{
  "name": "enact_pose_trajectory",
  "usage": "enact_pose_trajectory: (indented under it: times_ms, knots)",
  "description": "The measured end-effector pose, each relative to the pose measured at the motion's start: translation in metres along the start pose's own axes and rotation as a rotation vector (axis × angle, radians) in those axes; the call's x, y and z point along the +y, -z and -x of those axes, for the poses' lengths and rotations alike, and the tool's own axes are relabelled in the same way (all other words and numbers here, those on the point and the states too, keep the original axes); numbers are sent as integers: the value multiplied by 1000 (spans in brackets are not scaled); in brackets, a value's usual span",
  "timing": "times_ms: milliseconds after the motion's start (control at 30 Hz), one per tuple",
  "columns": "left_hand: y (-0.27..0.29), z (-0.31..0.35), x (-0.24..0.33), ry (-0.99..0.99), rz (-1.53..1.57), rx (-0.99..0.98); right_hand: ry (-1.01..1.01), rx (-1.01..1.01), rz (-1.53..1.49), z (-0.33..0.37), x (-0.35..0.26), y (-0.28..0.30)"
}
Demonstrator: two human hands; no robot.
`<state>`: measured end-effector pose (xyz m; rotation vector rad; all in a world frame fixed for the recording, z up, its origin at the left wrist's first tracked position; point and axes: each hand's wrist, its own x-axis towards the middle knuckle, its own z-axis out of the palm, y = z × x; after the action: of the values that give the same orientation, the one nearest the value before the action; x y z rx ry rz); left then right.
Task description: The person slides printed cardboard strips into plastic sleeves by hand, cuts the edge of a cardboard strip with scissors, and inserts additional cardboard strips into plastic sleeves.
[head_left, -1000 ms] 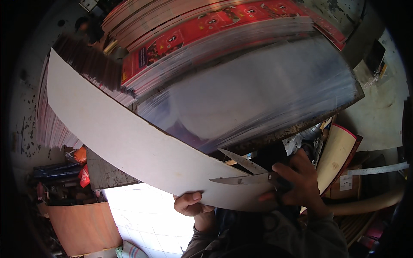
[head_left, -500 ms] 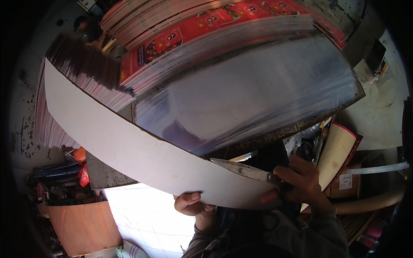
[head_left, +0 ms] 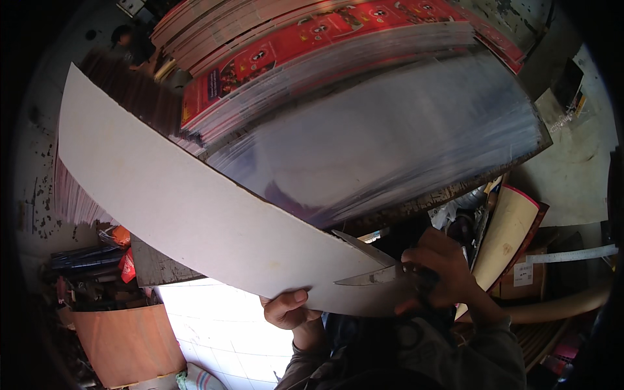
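Room to pass on the left hand's outer side; the right side is crowded.
Over the bright floor (head_left: 221,331), a hand could pass between the left hand (head_left: 289,310) and the brown panel (head_left: 127,344). The long white board (head_left: 188,201) slants across, barring a straight reach to the plastic-sheet stack (head_left: 370,136); above that stack lies room, bounded behind by red printed stacks (head_left: 325,40). Open scissors (head_left: 374,278) and a cream roll (head_left: 510,227) hem in the right hand (head_left: 445,266).
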<state>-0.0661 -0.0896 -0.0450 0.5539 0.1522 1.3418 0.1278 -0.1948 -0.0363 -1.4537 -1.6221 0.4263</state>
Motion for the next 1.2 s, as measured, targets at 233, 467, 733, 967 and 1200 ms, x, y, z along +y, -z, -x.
enact_pose_trajectory:
  times_ms: [233,467,733,967,1200]
  knots:
    - [36,5,5,61,305,-219,9,79,133,-7,-5,1]
    - [34,3,6,117,398,-262,36,74,190,-4,-3,0]
    - [32,5,1,1,334,-151,38,48,85,-3,4,-6]
    - [14,0,4,27,59,-45,-83,-56,-124,-9,7,-6]
    - [21,-2,3,18,194,-38,16,-10,137,-12,7,-2]
